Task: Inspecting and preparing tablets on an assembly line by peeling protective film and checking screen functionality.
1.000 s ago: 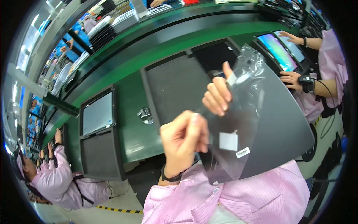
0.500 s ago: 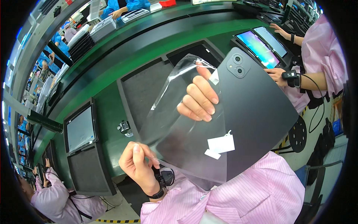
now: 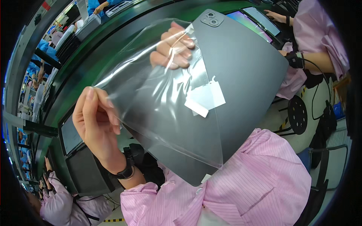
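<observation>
A dark grey tablet [image 3: 249, 71] is tilted in front of me, its back with the two-lens camera [image 3: 212, 19] facing up. My right hand [image 3: 173, 47] grips the tablet's upper left edge, its curled fingers showing through clear film; the rest of that hand and its arm are hidden behind the tablet. In a pinch between thumb and fingers, my left hand [image 3: 98, 120] holds a corner of the clear plastic film [image 3: 151, 101]. The film is stretched, creased and shiny, lifted over the left part of the back. White labels [image 3: 213, 94] sit near the film's right edge.
At the right, a co-worker in a pink striped sleeve [image 3: 320, 34] works by tablets with lit screens [image 3: 260, 24]. A black round stool [image 3: 297, 115] stands below. Dark trays [image 3: 88, 169] lie on the green bench at left. Another co-worker in pink [image 3: 71, 201] is lower left.
My left hand has moved up and to the left, pulling the film tighter and lifting it. The tablet and my right hand have shifted up and left in view.
</observation>
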